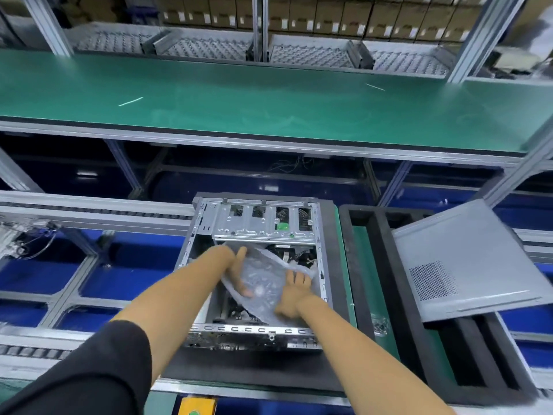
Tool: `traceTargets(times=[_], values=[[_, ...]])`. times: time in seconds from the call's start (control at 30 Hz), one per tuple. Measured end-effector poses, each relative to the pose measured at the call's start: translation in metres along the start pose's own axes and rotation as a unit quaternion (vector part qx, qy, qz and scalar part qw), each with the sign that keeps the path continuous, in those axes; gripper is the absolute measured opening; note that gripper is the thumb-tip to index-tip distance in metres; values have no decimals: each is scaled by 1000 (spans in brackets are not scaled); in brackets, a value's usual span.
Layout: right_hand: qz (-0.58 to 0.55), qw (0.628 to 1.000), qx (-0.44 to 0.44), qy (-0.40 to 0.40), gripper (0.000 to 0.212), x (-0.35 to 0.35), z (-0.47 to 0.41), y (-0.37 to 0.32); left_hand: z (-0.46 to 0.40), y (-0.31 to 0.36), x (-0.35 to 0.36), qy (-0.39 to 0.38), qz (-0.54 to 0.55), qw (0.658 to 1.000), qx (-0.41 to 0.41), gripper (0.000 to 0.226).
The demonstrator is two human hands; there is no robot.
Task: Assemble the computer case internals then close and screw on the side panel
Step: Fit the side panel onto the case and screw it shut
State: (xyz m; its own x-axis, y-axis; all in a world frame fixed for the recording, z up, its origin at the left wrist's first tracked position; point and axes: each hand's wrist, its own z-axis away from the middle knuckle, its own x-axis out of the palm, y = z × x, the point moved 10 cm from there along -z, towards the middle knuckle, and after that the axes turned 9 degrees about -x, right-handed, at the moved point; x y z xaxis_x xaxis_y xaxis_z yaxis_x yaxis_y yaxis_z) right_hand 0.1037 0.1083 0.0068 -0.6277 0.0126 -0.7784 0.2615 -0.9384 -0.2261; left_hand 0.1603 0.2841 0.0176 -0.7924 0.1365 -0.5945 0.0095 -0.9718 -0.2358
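— Where's the case sitting?

— The open grey steel computer case lies on its side on a black foam pad, low and centre in my view, its open side facing up at me. Inside, over the cavity, I've got a crinkled translucent plastic bag with something pale and round in it; I can't tell what.

— And your hands?

— Both are on that bag. My left hand grips its left edge, with the fingers curled under and showing through the plastic. My right hand presses on the right part, fingers spread on top and thumb at the lower edge; whether it truly pinches the plastic I can't tell.

— What else is inside?

— A silver perforated drive cage at the far end, bearing a small green sticker, with dark cables below it, blurred.

— The side panel?

— The flat grey metal side panel, with a meshed vent patch, rests tilted across a black foam tray just right of the case. A small clear packet, seemingly of hardware, lies in the tray's green channel.

— Beyond that?

— A long green-matted worktop runs across the far side, with cardboard boxes shelved behind it. Blue bins sit under the conveyor frame to the left.
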Motion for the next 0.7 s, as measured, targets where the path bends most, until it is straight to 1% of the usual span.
traceTargets(times=[0.03, 0.1, 0.2, 0.27, 0.33, 0.37, 0.4, 0.47, 0.5, 0.57, 0.6, 0.63, 0.7], values=[[9, 1000, 4, -7, 105, 1, 1, -2, 2, -4, -3, 0, 0, 1000, -3, 160], [49, 999, 5, -17, 99, 5, 3, -4, 5, -2, -7, 29, -36, 999, -7, 156], [119, 993, -16, -17, 86, 8, 5, -2, 6, 10, -11, 101, -113, 987, -49, 137], [142, 989, -34, -30, 82, 13, 5, -3, 9, 12, -10, 129, -184, 969, -98, 121], [137, 989, -31, -40, 79, 16, 4, -1, 11, 11, 3, 110, -256, 952, -125, 103], [135, 989, -36, -45, 77, 17, 2, 0, 10, 14, 11, 95, -274, 949, -122, 93], [141, 987, -52, -59, 76, 19, 0, -2, 10, 15, 17, 81, -275, 952, -110, 83], [161, 976, -89, -115, 77, 28, -1, -7, 9, 15, 19, 48, -222, 971, -77, 71], [164, 972, -98, -135, 79, 30, -1, -7, 11, 12, 18, 22, -184, 981, -64, 70], [142, 975, -94, -142, 83, 25, -1, -9, 19, 12, 12, -30, -121, 991, -38, 73], [117, 980, -85, -139, 87, 20, 0, -9, 23, 14, 8, -45, -117, 992, -26, 77], [93, 984, -79, -130, 90, 13, 3, -9, 25, 16, 4, -49, -120, 991, -34, 81], [65, 990, -93, -86, 91, -11, 8, -11, 30, 23, -7, -39, -161, 984, -62, 81]])
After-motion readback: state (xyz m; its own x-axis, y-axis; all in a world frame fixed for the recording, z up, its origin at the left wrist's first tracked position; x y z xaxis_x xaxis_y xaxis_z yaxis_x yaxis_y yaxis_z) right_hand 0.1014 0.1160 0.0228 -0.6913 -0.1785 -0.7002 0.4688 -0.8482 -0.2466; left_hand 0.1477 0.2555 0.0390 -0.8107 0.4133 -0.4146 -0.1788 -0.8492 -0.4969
